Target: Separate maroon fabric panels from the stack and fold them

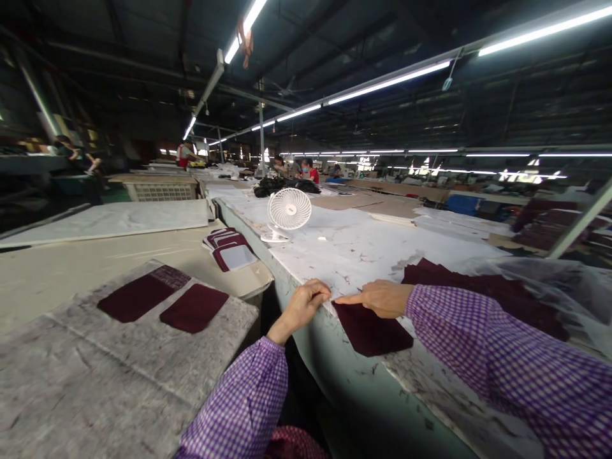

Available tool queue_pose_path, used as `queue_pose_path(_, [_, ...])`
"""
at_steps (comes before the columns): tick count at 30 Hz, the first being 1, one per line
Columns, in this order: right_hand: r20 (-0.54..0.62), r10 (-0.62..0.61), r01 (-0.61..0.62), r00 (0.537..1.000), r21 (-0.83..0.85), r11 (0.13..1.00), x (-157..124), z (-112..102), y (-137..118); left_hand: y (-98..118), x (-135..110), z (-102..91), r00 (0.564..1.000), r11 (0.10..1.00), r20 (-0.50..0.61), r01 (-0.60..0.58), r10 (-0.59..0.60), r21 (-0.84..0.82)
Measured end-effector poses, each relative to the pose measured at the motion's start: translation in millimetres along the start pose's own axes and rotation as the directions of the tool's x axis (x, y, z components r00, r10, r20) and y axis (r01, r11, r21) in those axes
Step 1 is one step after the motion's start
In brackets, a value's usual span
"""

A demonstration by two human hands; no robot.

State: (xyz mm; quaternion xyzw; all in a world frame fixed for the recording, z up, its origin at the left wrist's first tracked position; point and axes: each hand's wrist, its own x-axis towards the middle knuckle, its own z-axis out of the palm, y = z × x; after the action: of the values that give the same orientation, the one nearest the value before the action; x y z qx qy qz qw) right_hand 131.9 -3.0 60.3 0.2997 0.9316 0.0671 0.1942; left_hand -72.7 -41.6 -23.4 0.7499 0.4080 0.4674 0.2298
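Note:
A dark maroon fabric piece (375, 328) with cut corners lies at the near edge of the white-covered table. My right hand (385, 298) rests on its far side, index finger stretched out to the piece's left corner, the other fingers partly hidden. Just left of that corner, my left hand (303, 305) is closed in a pinch at the table edge; whatever is between its fingertips is too small to make out. More maroon cloth (482, 293) lies fanned out beyond my right forearm. Two maroon pieces, one (194, 308) nearer me, lie on the grey felt-like board (143, 376) to the left.
A white fan (289, 209) stands on the table ahead. Maroon-and-white pieces (232, 248) are stacked on the left table's edge. A dark gap separates the two tables. Clear plastic sheeting (540, 274) lies at right. Several people are at tables farther back.

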Motion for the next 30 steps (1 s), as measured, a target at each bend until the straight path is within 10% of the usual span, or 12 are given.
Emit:
queue_pose_path(24, [-0.214,0.264,-0.145,0.941,0.449,0.882,-8.1,15.7,17.4,5.2,4.8,21.8,0.989,0.99,-0.102,0.115,-0.106,0.077])
queue_pose_path(30, [-0.428,0.217,-0.003,0.877,0.447,0.895,-51.6,18.7,78.4,4.5,-16.9,-0.8,0.972,0.98,-0.195,0.159,-0.134,0.118])
